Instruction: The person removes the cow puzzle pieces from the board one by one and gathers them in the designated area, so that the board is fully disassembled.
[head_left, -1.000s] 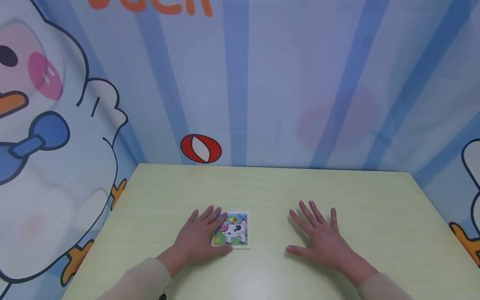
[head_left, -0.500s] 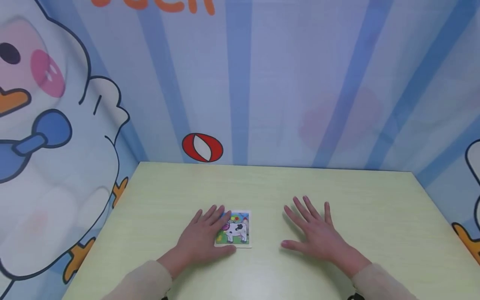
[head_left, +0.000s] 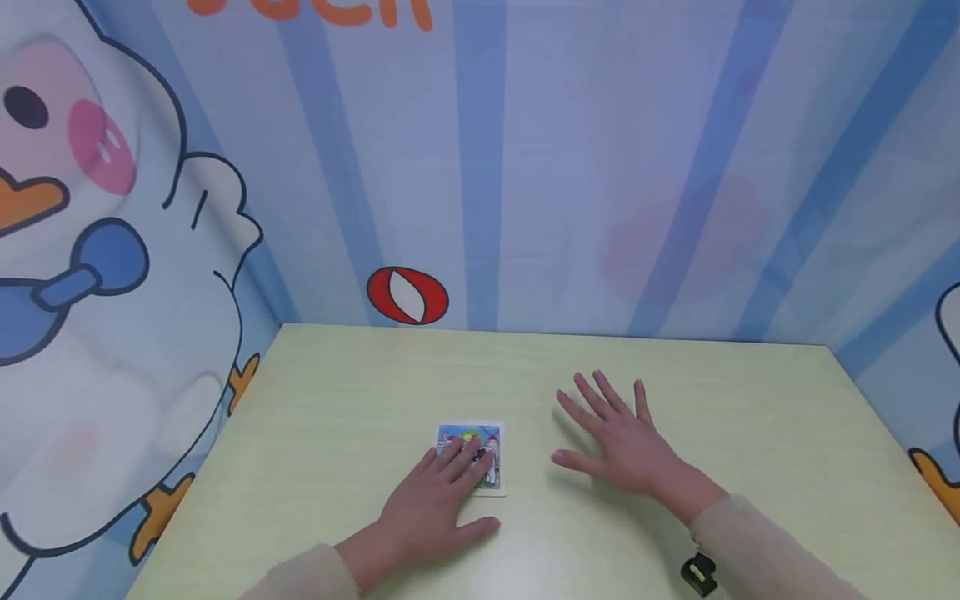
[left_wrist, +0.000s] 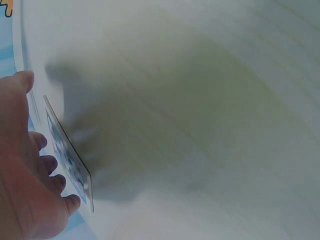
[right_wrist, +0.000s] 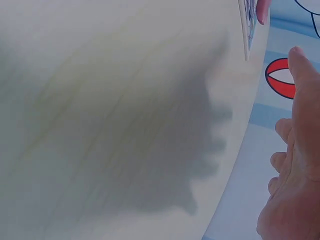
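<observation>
A square picture puzzle (head_left: 491, 479) with a cow on it and a white border lies flat on the table, left of centre in the head view. Over its left and lower part spreads my left hand (head_left: 431, 512), fingers extended and hiding much of the cow. The left wrist view shows that hand (left_wrist: 25, 165) above the puzzle (left_wrist: 70, 160), with a gap to the tabletop. To the right of the puzzle, my right hand (head_left: 626, 446) hovers with straight, splayed fingers and holds nothing. In the right wrist view this hand (right_wrist: 305, 145) casts a broad shadow.
The pale wooden table (head_left: 360, 375) reaches back to a blue striped backdrop (head_left: 555, 167). A large cartoon duck (head_left: 165, 333) is printed on the left side, and a red and white ball (head_left: 407, 296) on the backdrop. A black wrist device (head_left: 699, 575) sits under the right sleeve.
My left hand has shifted right and nearer to me, its fingers now over the puzzle's middle. My right hand has moved left and farther away. The puzzle stays in place on the table.
</observation>
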